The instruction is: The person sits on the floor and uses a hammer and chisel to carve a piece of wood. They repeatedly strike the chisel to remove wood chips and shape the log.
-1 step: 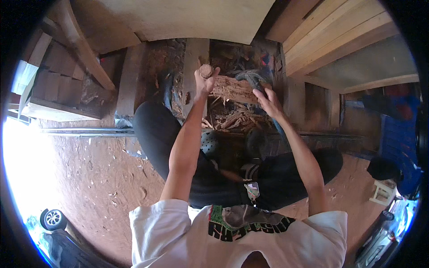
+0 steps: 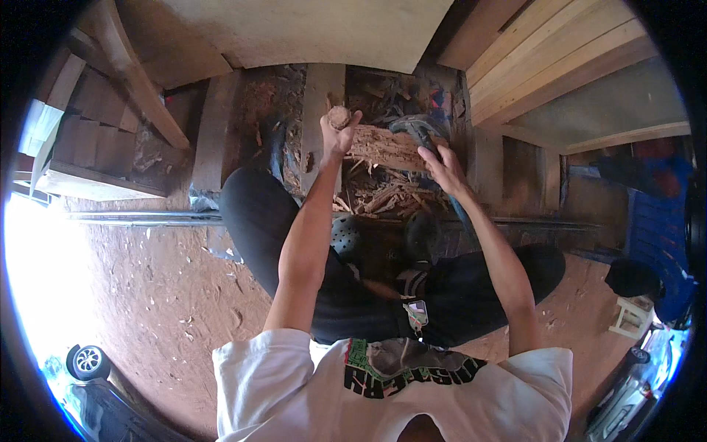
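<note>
My left hand (image 2: 335, 140) is closed round an upright piece of wood with a round, rough top end (image 2: 339, 117); its lower part is hidden from above. To its right lies a reddish, worn wooden block (image 2: 387, 147) with a gouged, splintered surface. My right hand (image 2: 445, 171) grips a dark tool (image 2: 421, 132) whose curved grey head rests over or just above the block's far right corner. The exact kind of this tool does not show clearly. Wood chips (image 2: 383, 197) lie thick on the near side of the block, in front of my shoes (image 2: 345, 236).
A pale board (image 2: 309, 33) overhangs the far side. Stacked timber (image 2: 552, 59) stands at the far right, wooden pieces (image 2: 96, 140) at the left. A metal rail (image 2: 147, 217) crosses before my knees. Blue crates (image 2: 655, 228) and a white stool (image 2: 631, 317) are right; a car wheel (image 2: 88, 361) shows lower left.
</note>
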`<control>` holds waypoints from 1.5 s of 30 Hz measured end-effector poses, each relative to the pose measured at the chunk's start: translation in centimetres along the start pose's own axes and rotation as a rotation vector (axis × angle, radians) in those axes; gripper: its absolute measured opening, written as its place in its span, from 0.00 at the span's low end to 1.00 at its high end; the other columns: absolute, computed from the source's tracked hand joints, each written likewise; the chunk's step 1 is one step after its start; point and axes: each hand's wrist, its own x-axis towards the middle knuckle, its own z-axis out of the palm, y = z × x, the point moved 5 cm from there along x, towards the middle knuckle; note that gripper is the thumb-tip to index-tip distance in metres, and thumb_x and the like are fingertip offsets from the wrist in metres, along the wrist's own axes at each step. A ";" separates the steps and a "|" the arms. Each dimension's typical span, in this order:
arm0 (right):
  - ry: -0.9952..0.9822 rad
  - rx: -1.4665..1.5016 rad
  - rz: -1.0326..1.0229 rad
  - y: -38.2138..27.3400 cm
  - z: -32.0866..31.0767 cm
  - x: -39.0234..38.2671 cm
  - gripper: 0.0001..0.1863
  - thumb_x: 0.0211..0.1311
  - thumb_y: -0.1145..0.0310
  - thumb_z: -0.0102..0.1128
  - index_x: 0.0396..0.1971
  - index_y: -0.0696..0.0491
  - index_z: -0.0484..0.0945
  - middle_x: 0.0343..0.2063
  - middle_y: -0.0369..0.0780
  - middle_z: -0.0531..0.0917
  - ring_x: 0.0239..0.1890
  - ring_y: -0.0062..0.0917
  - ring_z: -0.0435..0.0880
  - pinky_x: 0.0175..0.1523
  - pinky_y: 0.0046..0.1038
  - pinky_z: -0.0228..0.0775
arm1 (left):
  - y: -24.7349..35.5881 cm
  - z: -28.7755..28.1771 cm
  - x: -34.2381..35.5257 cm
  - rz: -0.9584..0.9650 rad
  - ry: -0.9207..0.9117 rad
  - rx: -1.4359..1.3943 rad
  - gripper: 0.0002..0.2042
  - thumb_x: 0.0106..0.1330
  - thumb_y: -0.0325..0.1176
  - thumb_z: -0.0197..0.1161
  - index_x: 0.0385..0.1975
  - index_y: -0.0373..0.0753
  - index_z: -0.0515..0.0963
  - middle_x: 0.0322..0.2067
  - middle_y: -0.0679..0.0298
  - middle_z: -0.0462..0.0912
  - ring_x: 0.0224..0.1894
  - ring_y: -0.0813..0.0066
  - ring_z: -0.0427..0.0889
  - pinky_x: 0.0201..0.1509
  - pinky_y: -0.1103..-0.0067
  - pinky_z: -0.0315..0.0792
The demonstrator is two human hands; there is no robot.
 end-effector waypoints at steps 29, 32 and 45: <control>0.062 -0.159 -0.365 -10.8 -1.2 -0.4 0.26 0.63 0.43 0.52 0.24 0.54 0.71 0.17 0.31 0.69 0.20 0.15 0.66 0.26 0.25 0.61 | 1.7 -1.2 1.9 -0.079 0.161 -0.412 0.14 0.56 0.33 0.71 0.31 0.38 0.70 0.21 0.68 0.73 0.20 0.79 0.69 0.24 0.79 0.63; 0.060 -0.117 -0.263 -8.1 -1.3 -0.9 0.26 0.63 0.42 0.52 0.21 0.51 0.68 0.15 0.29 0.67 0.17 0.12 0.63 0.21 0.22 0.58 | 3.7 -2.6 2.1 -0.027 0.362 -0.593 0.13 0.58 0.28 0.67 0.28 0.43 0.66 0.15 0.71 0.67 0.13 0.82 0.61 0.14 0.81 0.54; 0.012 -0.092 -0.012 1.1 0.1 0.7 0.31 0.58 0.37 0.54 0.25 0.56 0.75 0.18 0.34 0.73 0.21 0.21 0.71 0.28 0.29 0.63 | 12.8 -4.9 4.6 0.255 0.246 -0.839 0.17 0.62 0.33 0.63 0.17 0.43 0.62 0.14 0.69 0.65 0.14 0.81 0.61 0.16 0.82 0.53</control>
